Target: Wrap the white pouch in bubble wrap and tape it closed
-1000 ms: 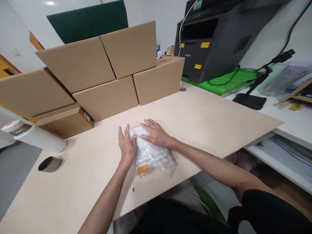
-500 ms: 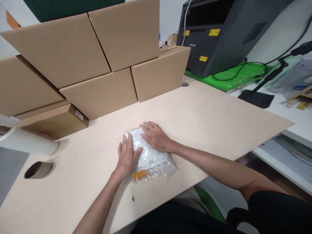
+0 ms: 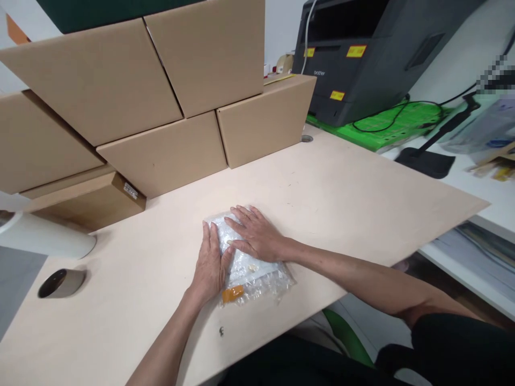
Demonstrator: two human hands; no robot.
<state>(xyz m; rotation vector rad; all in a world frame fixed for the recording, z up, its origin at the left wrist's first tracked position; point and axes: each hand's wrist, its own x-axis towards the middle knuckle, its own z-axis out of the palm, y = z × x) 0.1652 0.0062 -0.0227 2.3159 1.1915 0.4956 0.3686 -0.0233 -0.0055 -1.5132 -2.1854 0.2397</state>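
Note:
A white item in a bubble wrap package [image 3: 245, 268] lies flat on the wooden table [image 3: 346, 209]. An orange piece of tape [image 3: 233, 293] sits at its near left corner. My left hand [image 3: 211, 262] rests along the package's left edge, fingers stretched forward and thumb on the wrap. Flat across the upper right part lies my right hand [image 3: 257, 233], its fingers spread and its thumb close to the left thumb. Both palms hide parts of the package.
Stacked cardboard boxes [image 3: 164, 155] stand along the back of the table. To the left are a white roll [image 3: 52, 236] and a brown tape roll [image 3: 62, 282]. A dark printer [image 3: 338, 69] stands on a green base [image 3: 382, 126] at the back right, near a black stand [image 3: 426, 161].
My right hand has slid slightly toward me over the package, and its thumb has come near my left thumb. The left hand's fingers have drawn closer together.

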